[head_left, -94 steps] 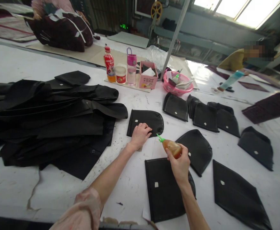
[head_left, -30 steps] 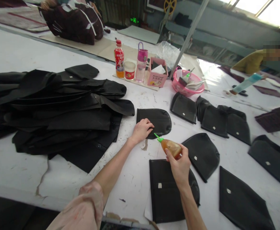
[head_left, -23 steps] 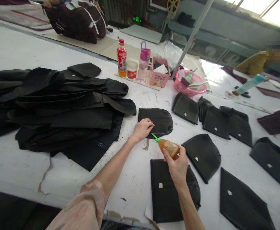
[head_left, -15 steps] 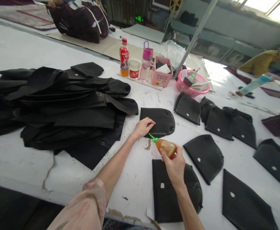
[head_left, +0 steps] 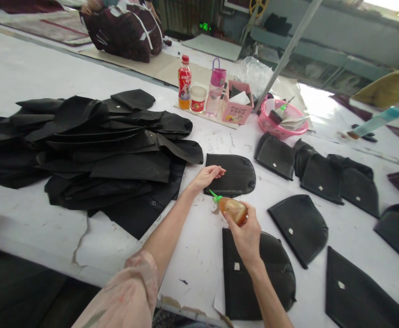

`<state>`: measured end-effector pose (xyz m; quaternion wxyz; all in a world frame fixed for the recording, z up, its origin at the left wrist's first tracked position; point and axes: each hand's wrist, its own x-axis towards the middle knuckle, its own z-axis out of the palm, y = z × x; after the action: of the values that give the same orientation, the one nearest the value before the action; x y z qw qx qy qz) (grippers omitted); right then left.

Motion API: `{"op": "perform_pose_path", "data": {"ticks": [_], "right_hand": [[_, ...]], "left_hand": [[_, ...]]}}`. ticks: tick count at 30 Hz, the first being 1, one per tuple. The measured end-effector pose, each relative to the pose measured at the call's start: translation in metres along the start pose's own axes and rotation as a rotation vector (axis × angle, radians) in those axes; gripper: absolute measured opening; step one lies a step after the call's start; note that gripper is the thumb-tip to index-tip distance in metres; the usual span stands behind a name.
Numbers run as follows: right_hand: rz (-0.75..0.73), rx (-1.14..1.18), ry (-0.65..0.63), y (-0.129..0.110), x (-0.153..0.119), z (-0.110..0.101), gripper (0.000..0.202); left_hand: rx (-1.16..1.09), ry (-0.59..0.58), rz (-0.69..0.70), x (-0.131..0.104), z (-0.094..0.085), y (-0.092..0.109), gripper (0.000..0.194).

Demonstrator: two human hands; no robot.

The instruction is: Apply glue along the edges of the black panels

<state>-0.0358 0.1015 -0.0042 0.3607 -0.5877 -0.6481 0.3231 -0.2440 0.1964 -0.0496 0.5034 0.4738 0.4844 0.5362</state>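
My right hand [head_left: 245, 237] is wrapped round a squeeze bottle [head_left: 232, 209] of amber liquid, tilted so its green nozzle points up and left. The nozzle tip is by the lower left edge of a black rounded fabric piece [head_left: 238, 175] lying flat. Over the left part of that piece is my left hand [head_left: 210, 176], turned partly on its side with fingers curled together. Whatever those fingers may hold is too small or hidden to make out. Beneath my right wrist lies another black piece [head_left: 271, 273] with a small white square [head_left: 237, 266] on it.
A heap of black fabric pieces [head_left: 117, 155] lies at left. Several black pieces with white squares, such as one piece [head_left: 302, 228], spread to the right. Behind stand a red-capped drink bottle [head_left: 185, 82], a pink-lidded bottle [head_left: 216, 93], a pink box [head_left: 237, 111] and a pink basin [head_left: 278, 130].
The view has swung slightly left. My left hand has lifted and rolled a little, its fingers still curled. The squeeze bottle has shifted slightly left relative to the black piece.
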Motion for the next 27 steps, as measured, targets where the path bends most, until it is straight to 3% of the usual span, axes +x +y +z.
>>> {"op": "perform_pose_path", "data": {"ticks": [4,10,14,19,23,27], "right_hand": [[0.079,0.073,-0.040,-0.002,0.000,-0.001,0.065],[0.487,0.660,-0.205,-0.004,0.002,-0.031,0.056],[0.540,1.036,-0.088,-0.005,-0.004,-0.075,0.048],[0.519,1.328,-0.058,-0.002,-0.022,-0.137,0.063],[0.487,1.363,0.096,0.014,-0.045,-0.169,0.066],[0.547,1.304,0.262,0.045,-0.077,-0.191,0.074]], "left_hand": [[-0.036,0.005,-0.005,0.000,0.001,0.000,0.054],[-0.043,0.019,-0.014,-0.001,0.001,0.000,0.055],[-0.020,0.013,-0.020,0.002,0.002,-0.003,0.054],[0.051,0.029,-0.014,0.004,0.005,-0.006,0.049],[0.161,0.080,-0.009,0.006,0.007,-0.010,0.036],[0.314,0.133,0.014,0.002,0.012,-0.005,0.029]]}}
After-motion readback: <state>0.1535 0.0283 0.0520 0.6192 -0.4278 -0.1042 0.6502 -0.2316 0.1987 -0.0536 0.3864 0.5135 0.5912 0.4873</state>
